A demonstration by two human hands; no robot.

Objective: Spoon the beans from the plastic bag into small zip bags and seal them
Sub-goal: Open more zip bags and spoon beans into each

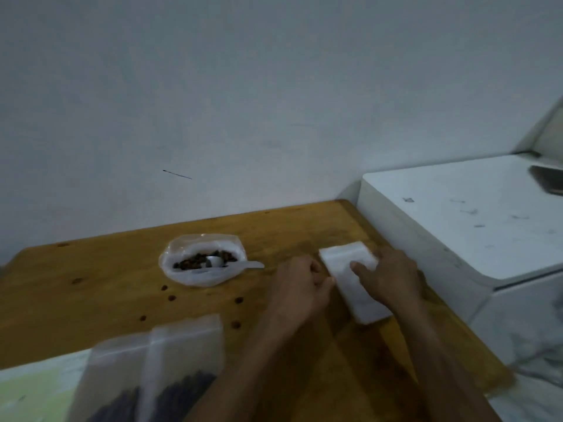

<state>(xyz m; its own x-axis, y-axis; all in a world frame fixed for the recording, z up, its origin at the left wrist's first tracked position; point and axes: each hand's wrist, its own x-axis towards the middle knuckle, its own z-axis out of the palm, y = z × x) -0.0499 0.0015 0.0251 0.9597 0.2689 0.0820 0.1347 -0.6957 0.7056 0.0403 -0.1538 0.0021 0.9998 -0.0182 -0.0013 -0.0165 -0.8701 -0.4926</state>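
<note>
- Plastic bag [202, 260], open-mouthed, lying on bench [91, 278] at centre frame; dark beans [195, 261] inside, with white spoon [231, 265] resting in them, handle pointing right.
- Stack of small zip bags [350, 284], right of centre, flat on bench.
- Left hand [300, 287]: fingers curled, thumb and fingertips pinching left edge of stack.
- Right hand [388, 278]: fingers laid on top of stack, thumb touching its surface; grip not discernible.
- Two filled zip bags [158, 376], blurred, at lower left, dark contents in lower ends.
- Loose beans [170, 297] scattered on bench below plastic bag.
- White appliance [457, 220] at right, beside bench.
</note>
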